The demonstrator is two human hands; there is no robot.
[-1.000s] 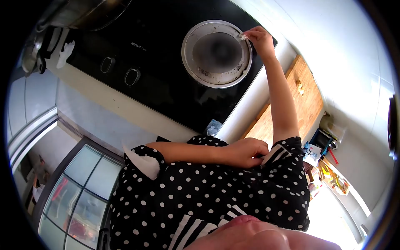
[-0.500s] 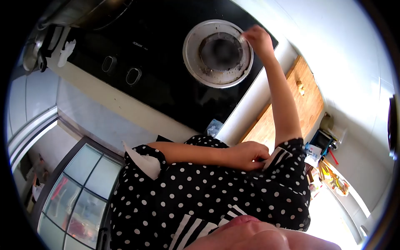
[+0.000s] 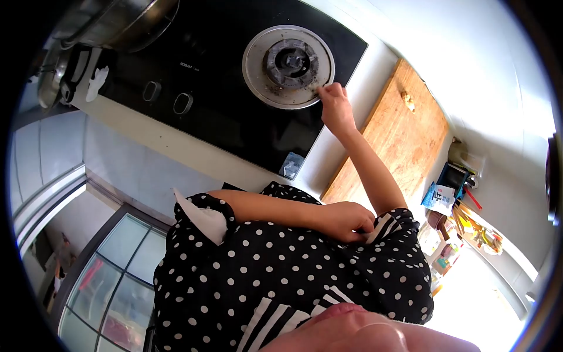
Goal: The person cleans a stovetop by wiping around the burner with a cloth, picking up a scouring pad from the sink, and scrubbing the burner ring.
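A round gas burner is set in a black glass hob, inside a silver drip plate with dark crumbs and stains. My right hand is at the plate's lower right rim, fingertips pinched together. Whatever is between those fingers is too small to make out. Across my body lies my left arm, and my left hand is closed on the striped cuff of my right sleeve. Both sleeves belong to a black polka-dot top.
A wooden cutting board with a small yellowish piece on it lies right of the hob. A metal pot stands at the upper left. Two knobs and a blue packet are near the hob's front edge.
My right hand has moved from the plate's upper right side down to its lower right rim. My left hand stays at the sleeve cuff. The view has shifted slightly.
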